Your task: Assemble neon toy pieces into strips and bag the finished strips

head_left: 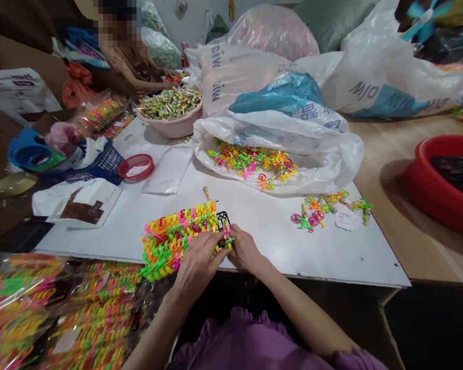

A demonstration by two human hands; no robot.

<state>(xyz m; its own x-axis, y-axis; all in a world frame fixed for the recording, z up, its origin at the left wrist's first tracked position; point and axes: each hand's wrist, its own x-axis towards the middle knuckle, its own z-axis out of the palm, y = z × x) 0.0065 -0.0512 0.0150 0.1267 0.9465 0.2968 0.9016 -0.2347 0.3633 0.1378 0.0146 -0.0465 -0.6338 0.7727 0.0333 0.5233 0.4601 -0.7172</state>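
A black grid rack (pixel 223 218) lies on the white board (pixel 262 226), packed with rows of small neon plastic toys (pixel 173 236) in yellow, green, pink and orange. My left hand (pixel 198 262) rests on the rack's near right corner, fingers curled over the toys. My right hand (pixel 245 249) pinches a small green and pink toy (pixel 228 237) at the rack's right edge. An open clear bag (pixel 324 154) behind holds a heap of loose toys (pixel 254 162). A few more loose toys (pixel 320 208) lie to the right.
Sealed packs of filled toy racks (pixel 61 313) lie at the near left. A pink basin (pixel 173 126) of sweets, a small red basket (pixel 136 167) and a blue basket (pixel 104 164) stand at the far left, where another person sits. A red tub (pixel 435 190) stands at the right.
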